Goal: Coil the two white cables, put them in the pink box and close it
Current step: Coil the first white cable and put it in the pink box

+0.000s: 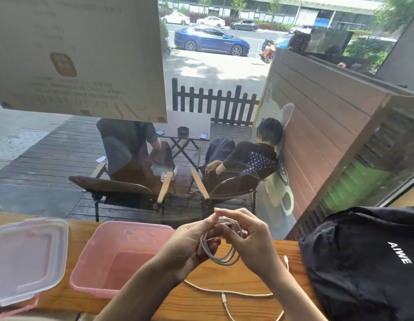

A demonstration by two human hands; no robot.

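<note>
Head view: the left hand (189, 246) and right hand (250, 239) both pinch one coiled white cable (221, 251) above the wooden counter (201, 304). The second cable (229, 295) lies loose nearer. The pink box (118, 258) at left is empty, its lid (25, 258) off beside it.
</note>
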